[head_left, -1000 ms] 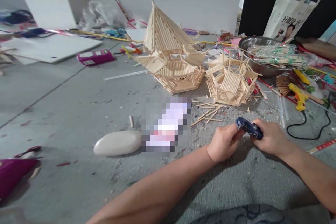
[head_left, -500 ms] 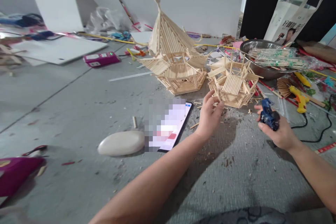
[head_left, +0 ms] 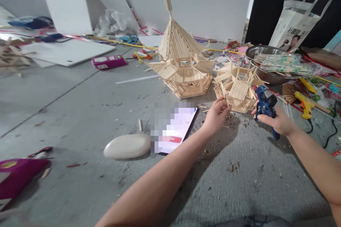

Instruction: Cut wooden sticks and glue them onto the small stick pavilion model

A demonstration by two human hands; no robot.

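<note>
My right hand (head_left: 277, 120) grips a blue cutter tool (head_left: 265, 104), held upright just right of a low hexagonal stick frame (head_left: 238, 88). My left hand (head_left: 216, 116) reaches to the frame's near edge, fingers pinched together at a stick there. Behind stands a taller stick pagoda (head_left: 181, 62) with a pointed roof. Loose short sticks (head_left: 205, 107) lie on the floor by my left hand.
A phone (head_left: 177, 127) and a smooth white stone (head_left: 127, 146) lie on the grey floor at left. A metal bowl (head_left: 263, 67) with packed sticks, a yellow glue gun (head_left: 303, 101) with its cord, and a tote bag (head_left: 298, 17) sit at right. A magenta object (head_left: 16, 177) is near left.
My hands came apart from holding the blue tool together. The left hand went forward to the stick frame; the right hand raised the tool upright beside it.
</note>
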